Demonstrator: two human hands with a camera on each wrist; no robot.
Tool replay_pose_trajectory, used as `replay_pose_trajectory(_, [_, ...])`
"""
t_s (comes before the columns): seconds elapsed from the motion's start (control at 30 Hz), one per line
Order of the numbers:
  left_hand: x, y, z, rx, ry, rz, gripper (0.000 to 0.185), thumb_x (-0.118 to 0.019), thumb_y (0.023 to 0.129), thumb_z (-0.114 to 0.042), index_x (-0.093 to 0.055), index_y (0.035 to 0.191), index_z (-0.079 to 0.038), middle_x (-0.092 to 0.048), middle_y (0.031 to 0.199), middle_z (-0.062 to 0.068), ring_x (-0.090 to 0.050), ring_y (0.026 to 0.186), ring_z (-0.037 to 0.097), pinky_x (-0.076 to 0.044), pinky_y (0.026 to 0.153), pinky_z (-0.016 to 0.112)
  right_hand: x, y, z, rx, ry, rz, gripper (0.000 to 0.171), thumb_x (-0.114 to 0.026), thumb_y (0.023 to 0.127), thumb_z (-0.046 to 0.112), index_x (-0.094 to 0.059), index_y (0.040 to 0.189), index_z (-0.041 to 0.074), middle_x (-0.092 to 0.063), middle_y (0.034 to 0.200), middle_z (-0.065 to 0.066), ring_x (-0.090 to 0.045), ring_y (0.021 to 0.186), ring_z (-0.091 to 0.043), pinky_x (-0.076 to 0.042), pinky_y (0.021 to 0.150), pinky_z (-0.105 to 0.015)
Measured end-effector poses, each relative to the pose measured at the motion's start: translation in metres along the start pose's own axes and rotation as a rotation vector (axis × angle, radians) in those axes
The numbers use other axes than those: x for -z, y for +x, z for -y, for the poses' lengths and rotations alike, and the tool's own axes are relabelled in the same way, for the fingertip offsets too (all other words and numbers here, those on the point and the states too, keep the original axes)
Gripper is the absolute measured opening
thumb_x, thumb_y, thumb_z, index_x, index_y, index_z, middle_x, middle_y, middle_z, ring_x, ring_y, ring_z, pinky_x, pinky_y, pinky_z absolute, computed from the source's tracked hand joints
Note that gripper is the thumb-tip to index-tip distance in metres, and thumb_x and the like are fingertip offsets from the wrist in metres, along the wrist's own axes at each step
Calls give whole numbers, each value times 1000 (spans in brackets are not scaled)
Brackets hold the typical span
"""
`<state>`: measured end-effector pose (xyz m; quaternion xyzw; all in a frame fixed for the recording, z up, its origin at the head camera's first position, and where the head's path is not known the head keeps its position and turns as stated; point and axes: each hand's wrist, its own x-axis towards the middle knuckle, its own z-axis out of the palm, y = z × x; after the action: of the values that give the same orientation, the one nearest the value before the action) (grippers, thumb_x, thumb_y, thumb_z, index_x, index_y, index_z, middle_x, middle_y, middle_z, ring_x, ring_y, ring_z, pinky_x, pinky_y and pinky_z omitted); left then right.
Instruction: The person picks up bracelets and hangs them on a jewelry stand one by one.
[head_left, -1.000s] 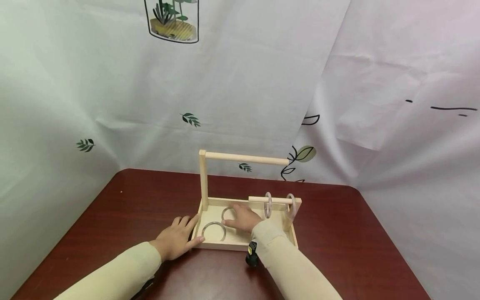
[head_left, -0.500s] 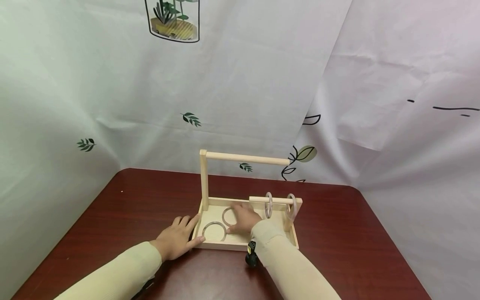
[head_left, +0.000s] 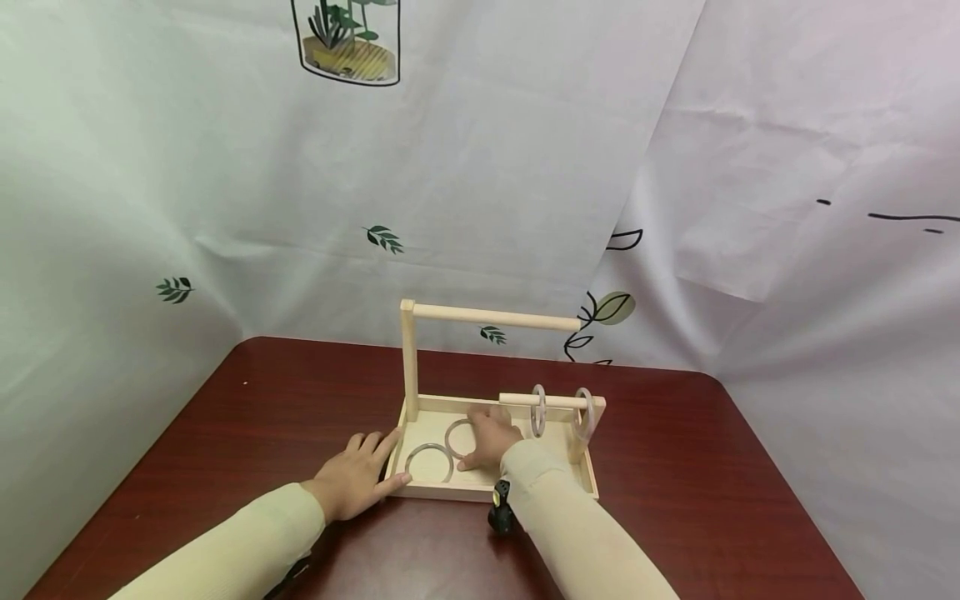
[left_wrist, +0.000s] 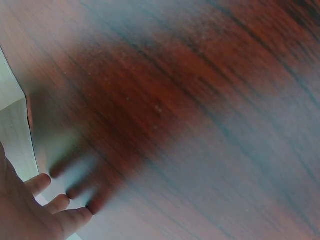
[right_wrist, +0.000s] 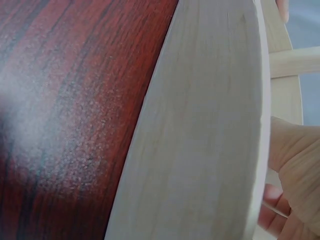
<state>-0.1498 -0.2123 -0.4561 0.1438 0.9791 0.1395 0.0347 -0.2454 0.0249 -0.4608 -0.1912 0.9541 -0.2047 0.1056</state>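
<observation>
From the head camera I see my left hand [head_left: 354, 482] lying flat on the dark red table [head_left: 225, 433], fingers straight, with the fingertips against the near left corner of the wooden tray [head_left: 585, 479]; it holds nothing. My right hand [head_left: 491, 437] is inside the tray with its fingers bent down onto the farther of two clear rings [head_left: 459, 436] lying on the tray floor; I cannot tell whether it pinches the ring or only presses on it. The nearer ring [head_left: 427, 461] lies just beside it, toward my left hand. Two more rings [head_left: 537, 410] hang on the low dowel [head_left: 517, 400] at the tray's right side, below the tall handle bar [head_left: 495, 316]. In the left wrist view, blurred straight fingertips [left_wrist: 55, 205] rest on the table top beside the pale tray edge [left_wrist: 15, 130]. In the right wrist view the tray's outer wall [right_wrist: 200, 140] fills the frame, and only part of the right hand [right_wrist: 295, 165] shows behind it, so the grasp stays hidden.
</observation>
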Motion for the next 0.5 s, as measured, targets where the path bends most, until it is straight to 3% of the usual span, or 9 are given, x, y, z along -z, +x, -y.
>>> replay_pose_trajectory(0.5, [2,1,-1,8,7,38,78,-47,94,-58,-32,149,-4,-43,135,25,-39,124,47,-44,91,57,2,-2,-2,-6,8,12,81,-90,64,35,-57,130,3,-45,135,-21,-39,126,-34,-44,91,-51])
